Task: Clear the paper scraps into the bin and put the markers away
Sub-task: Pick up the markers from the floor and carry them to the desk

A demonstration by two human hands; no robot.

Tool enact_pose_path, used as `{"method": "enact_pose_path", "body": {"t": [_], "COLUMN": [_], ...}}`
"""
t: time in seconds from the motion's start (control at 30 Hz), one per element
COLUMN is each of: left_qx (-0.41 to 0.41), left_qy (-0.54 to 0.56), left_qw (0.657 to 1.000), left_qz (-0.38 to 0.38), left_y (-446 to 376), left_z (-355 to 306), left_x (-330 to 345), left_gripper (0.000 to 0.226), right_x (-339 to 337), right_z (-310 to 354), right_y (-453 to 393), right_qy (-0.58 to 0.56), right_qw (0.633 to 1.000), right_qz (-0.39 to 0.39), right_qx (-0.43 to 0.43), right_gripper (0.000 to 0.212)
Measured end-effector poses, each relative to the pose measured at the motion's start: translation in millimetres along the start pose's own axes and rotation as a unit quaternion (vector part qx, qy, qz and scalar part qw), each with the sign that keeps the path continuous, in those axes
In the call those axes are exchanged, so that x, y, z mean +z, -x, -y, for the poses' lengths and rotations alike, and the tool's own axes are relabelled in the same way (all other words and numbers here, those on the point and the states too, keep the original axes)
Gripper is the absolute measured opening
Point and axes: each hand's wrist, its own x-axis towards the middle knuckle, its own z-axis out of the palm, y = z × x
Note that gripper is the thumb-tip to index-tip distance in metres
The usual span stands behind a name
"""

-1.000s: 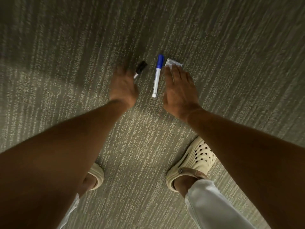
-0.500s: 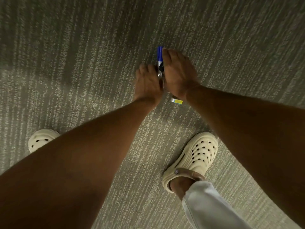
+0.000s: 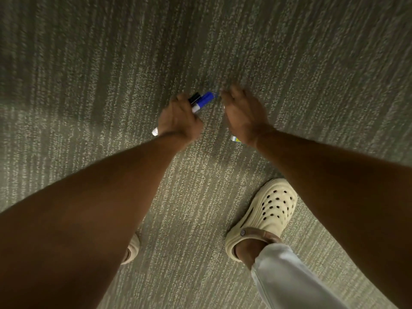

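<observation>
My left hand (image 3: 180,118) is closed around two markers held together. The blue marker (image 3: 205,101) and the black-capped marker (image 3: 194,98) stick out past my fingers, and a white marker end (image 3: 155,131) shows by my wrist. My right hand (image 3: 244,114) hovers beside it, palm down over the carpet. A paper scrap (image 3: 235,138) with a yellow and blue edge pokes out under the heel of that hand, which appears to hold it. The rest of the scrap is hidden by the palm.
Grey-green striped carpet (image 3: 312,63) fills the view. My right foot in a cream clog (image 3: 265,217) stands below the right hand, with a white trouser leg (image 3: 287,279) above it. The left clog (image 3: 132,248) peeks out under my left forearm. No bin in view.
Both markers and the scrap lay on the carpet one second ago. My left hand has since taken up both markers and my right hand has closed over the scrap; the hands have drawn apart.
</observation>
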Motion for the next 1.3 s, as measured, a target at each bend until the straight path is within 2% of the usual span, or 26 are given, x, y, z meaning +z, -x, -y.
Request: {"method": "enact_pose_path", "body": {"t": [0.1,0.27,0.37,0.47,0.53,0.73,0.83,0.93,1.3], "left_qx": [-0.002,0.082,0.128,0.178,0.196,0.225,0.243,0.246,0.236], "left_qy": [-0.074,-0.179,-0.187,-0.182,-0.187,-0.212,-0.229,-0.27,-0.281], "left_qw": [0.997,0.978,0.971,0.964,0.96,0.95,0.942,0.929,0.928], "left_qz": [0.036,0.068,0.073,0.071,0.068,0.056,0.039,0.058,0.061], "left_y": [10,29,34,40,44,50,52,54,68], "left_z": [12,23,27,29,28,23,24,23,16], "left_x": [-10,-14,-11,-8,-8,-11,-15,-23,-88], "left_gripper": [0.036,0.031,0.021,0.016,0.019,0.036,0.052,0.062,0.068], "right_x": [10,26,33,38,39,35,24,7,-63], "right_z": [-3,-3,2,8,13,21,27,34,65], "right_y": [27,52,53,51,49,50,48,45,52], "right_qy": [-0.014,-0.014,-0.024,0.021,0.032,0.066,0.044,0.003,0.003], "right_qw": [1.0,1.0,0.999,0.997,0.996,0.995,0.996,0.996,0.999], "right_qz": [0.016,0.009,0.033,0.074,0.086,0.071,0.074,0.086,0.032], "right_qx": [-0.014,-0.013,-0.013,-0.006,-0.001,-0.002,0.019,0.04,0.03], "right_gripper": [0.038,0.034,0.045,0.063,0.065,0.05,0.052,0.055,0.053]}}
